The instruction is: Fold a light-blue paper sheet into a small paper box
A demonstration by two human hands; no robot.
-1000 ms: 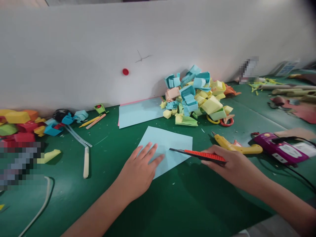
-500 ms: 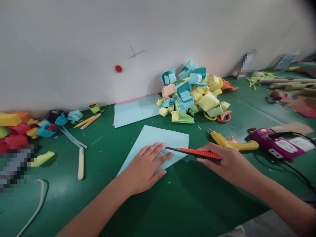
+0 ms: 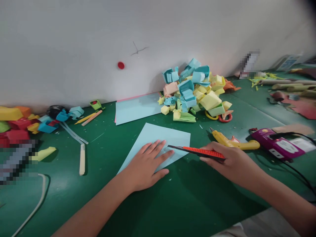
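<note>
A sheet of light blue paper (image 3: pixel 158 131) lies on the green table, turned at an angle. My left hand (image 3: pixel 145 164) rests flat on it with the fingers spread, covering its lower left part. In my right hand (image 3: pixel 227 158) is a utility knife (image 3: pixel 199 151) with a ribbed orange-red and black body. The knife points left across the sheet, and its dark tip is close to my left index finger. Whether the tip touches the paper, I cannot tell.
Folded paper pieces (image 3: pixel 190 92) are heaped against the wall, beside more blue sheets (image 3: pixel 138 108). Right of my hand lie a yellow glue gun (image 3: pixel 234 141) and a purple power strip (image 3: pixel 276 143) with a black cord. Coloured paper shapes (image 3: pixel 19 125) sit at left.
The view has shifted slightly. My right hand and the knife have moved a little to the right; my left hand stays flat on the paper.
</note>
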